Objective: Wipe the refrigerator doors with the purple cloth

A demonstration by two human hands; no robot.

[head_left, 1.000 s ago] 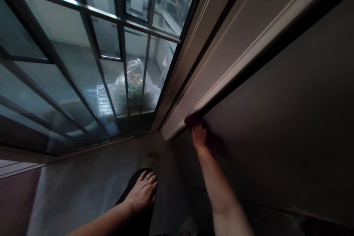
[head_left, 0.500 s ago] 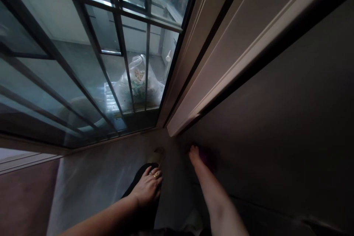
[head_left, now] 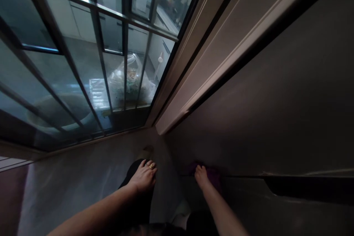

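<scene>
My left hand [head_left: 143, 176], with a gold ring on one finger, lies over my bent knee in black trousers [head_left: 132, 169]. Its fingers stretch forward over the knee and hold nothing. Lower right of the centre, my right hand [head_left: 202, 177] has its fingers curled on a purple cloth [head_left: 215, 180]. It presses the cloth against a dark smooth panel [head_left: 262, 118], near the seam along the panel's lower part. Part of the cloth is hidden beneath the hand, and the light there is dim.
A glass partition with dark bars [head_left: 125, 40] stands ahead on the left. Behind it are a clear plastic bag [head_left: 117, 84] and a round basin-like shape [head_left: 55, 112]. A pale door frame [head_left: 193, 96] edges the panel. Below the seam runs a dark recess [head_left: 304, 190]. Grey floor [head_left: 83, 177] lies lower left.
My right hand has moved down along the panel with the purple cloth, to the seam. My left hand stays on the knee. The view has shifted slightly, showing the recess at right.
</scene>
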